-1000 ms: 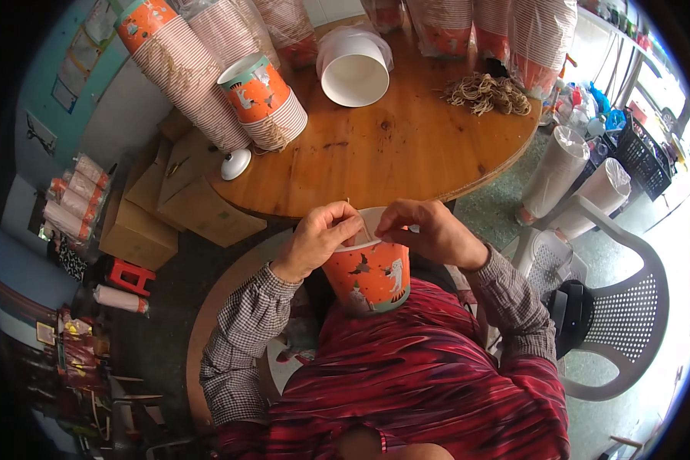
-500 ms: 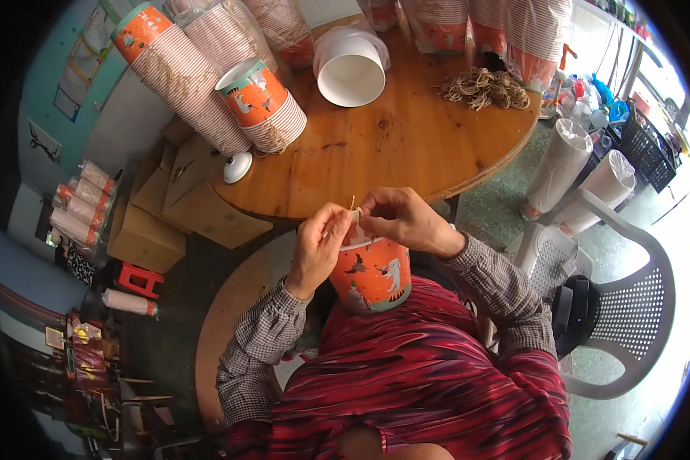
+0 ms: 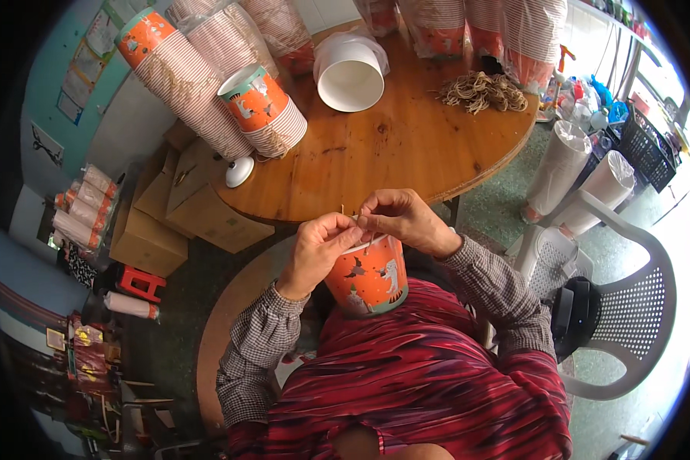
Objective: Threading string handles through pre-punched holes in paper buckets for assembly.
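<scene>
An orange paper bucket [image 3: 366, 276] with printed figures and a green bottom band rests on my lap, its white rim toward the table. My left hand [image 3: 320, 249] pinches a thin tan cord [image 3: 343, 208] at the rim; a short end sticks up past the fingers. Right beside it, my right hand [image 3: 406, 222] is closed in a pinch on the cord too, thumb and fingertips meeting over the bucket's mouth. A bit of cord hangs down the bucket's outer wall. The fingers hide the inside of the rim.
On the round wooden table [image 3: 376, 161] stand nested stacks of orange buckets [image 3: 276, 126], a white bucket [image 3: 350, 84] on its side, a heap of cords [image 3: 483, 92] and a white lid knob [image 3: 239, 172]. Cardboard boxes [image 3: 149, 238] are left; a grey plastic chair [image 3: 636, 307] is right.
My hands have come closer together at the rim, the left turning inward. The bucket has shifted slightly left, and a bit of cord now hangs on its outside.
</scene>
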`<state>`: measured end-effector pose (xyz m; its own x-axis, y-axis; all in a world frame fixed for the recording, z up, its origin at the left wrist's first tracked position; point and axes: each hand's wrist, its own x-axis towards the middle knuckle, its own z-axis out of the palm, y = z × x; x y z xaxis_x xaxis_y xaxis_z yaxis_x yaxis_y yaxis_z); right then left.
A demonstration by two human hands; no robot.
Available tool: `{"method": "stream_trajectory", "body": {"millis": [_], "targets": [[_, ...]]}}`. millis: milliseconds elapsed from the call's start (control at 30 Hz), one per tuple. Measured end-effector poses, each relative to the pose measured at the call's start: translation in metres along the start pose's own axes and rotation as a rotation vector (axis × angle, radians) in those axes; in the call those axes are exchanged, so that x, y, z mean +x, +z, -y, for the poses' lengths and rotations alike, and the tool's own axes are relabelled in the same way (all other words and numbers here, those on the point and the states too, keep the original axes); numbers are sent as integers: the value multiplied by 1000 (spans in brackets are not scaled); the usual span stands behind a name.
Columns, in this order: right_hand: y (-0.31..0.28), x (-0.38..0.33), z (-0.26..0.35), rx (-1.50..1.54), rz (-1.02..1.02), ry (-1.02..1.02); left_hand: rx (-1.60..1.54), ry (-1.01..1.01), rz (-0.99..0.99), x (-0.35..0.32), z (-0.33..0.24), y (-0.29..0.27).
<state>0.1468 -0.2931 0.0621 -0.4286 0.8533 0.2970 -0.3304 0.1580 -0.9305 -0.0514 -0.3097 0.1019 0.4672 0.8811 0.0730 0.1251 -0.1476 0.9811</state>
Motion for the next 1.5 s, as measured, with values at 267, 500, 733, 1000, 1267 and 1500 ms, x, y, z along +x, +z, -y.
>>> {"method": "stream_trajectory", "body": {"millis": [267, 500, 733, 1000, 1267, 1500], "targets": [[-20, -1, -11, 220, 82, -111, -20, -149, 44, 12, -8, -14], [-11, 7, -3, 234, 38, -169, -2, -261, 65, 21, -10, -13], [-18, 32, -8, 105, 57, -173, 59, -204, 219, 26, -12, -14], [-25, 8, -7, -89, -62, -152, -7, -234, 166, 20, -17, -13], [-10, -6, 4, -347, 38, -348, -24, -295, 147, 22, -16, -15], [-6, -5, -3, -429, 1, -428, -20, -277, 160, 22, -13, -18]]}}
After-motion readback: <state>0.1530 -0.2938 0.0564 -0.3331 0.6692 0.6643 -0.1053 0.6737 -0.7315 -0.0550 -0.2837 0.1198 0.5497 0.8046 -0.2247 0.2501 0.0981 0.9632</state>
